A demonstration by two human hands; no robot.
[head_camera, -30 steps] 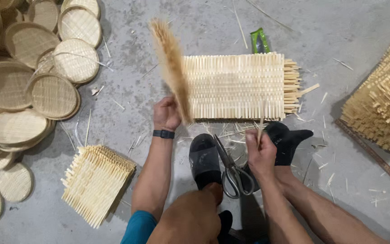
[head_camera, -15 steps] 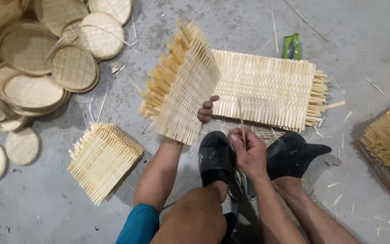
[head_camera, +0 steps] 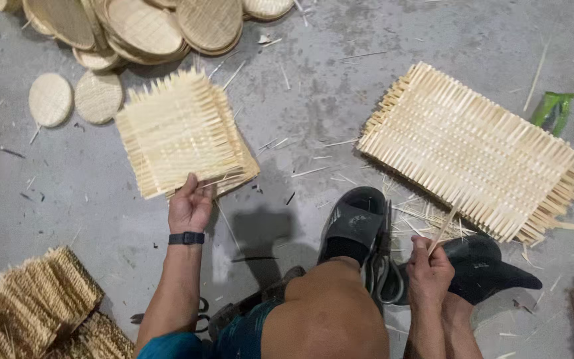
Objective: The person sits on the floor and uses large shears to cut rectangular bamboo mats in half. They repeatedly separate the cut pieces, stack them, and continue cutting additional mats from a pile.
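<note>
Nearest the viewer, the right hand (head_camera: 428, 271) has its fingers closed around a thin bamboo strip (head_camera: 444, 226) that slants up toward the large woven mat (head_camera: 473, 153). Scissors (head_camera: 383, 272) lie just left of that hand, between two dark sandals (head_camera: 357, 223). Well left of the large mat, the left hand (head_camera: 191, 207), with a black wristband (head_camera: 187, 238), grips the near edge of a small square woven mat (head_camera: 181, 133) lying on the concrete floor (head_camera: 313, 100). Beyond the small mat, round woven trays (head_camera: 147, 26) are piled. A green packet (head_camera: 553, 113) lies just beside the large mat's far right corner.
</note>
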